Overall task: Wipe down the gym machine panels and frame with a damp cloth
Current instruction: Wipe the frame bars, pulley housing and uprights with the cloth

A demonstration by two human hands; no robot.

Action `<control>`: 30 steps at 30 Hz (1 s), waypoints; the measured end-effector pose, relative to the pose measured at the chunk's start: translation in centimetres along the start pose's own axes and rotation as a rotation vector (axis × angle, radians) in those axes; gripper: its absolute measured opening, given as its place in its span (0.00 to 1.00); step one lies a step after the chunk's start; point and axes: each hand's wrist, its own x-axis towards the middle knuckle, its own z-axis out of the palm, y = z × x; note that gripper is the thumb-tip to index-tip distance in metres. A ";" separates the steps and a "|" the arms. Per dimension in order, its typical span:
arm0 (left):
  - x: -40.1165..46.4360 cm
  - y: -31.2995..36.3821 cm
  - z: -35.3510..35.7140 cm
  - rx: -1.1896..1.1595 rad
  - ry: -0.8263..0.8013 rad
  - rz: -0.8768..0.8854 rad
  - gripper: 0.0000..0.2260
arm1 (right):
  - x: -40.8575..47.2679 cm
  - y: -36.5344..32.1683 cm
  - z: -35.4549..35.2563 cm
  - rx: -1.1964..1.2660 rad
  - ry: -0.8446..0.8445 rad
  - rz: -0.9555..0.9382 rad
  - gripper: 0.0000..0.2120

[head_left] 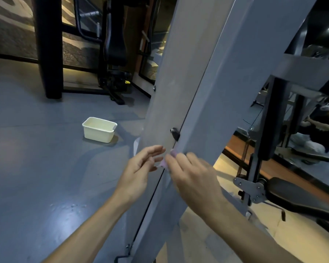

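Head view: right hand (190,173) presses small pale lilac damp cloth (166,162) against grey metal machine frame upright (222,92), fingers curled over cloth, just below black panel latch (174,132). Left hand (141,166) beside cloth, fingers straight, relaxed, holding nothing. Cream rectangular plastic tub (99,130) on grey floor (36,158), well apart.

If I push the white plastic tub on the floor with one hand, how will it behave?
The white tub probably slides easily, since the grey floor looks smooth and glossy. It seems unlikely to tip, being low and wide with a flat base. If it holds water, which I cannot tell, a quick push may slosh it.
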 end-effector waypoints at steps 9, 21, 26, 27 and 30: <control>-1.5 -3.6 0.2 0.002 -0.020 0.037 0.18 | 3.9 3.6 -3.3 0.139 0.267 0.276 0.10; -3.6 -8.0 1.0 -0.112 -0.034 0.056 0.17 | -0.2 1.4 0.2 0.058 0.234 0.121 0.09; -4.0 -8.2 1.3 -0.170 -0.020 0.066 0.18 | -3.7 -2.9 2.9 0.135 0.191 0.171 0.08; -4.0 -8.4 1.4 -0.191 -0.018 0.067 0.18 | -5.2 -3.8 3.5 0.149 0.135 0.132 0.08; -4.2 -8.7 2.4 -0.215 0.025 0.099 0.19 | -6.5 -3.1 3.3 0.160 0.077 0.032 0.09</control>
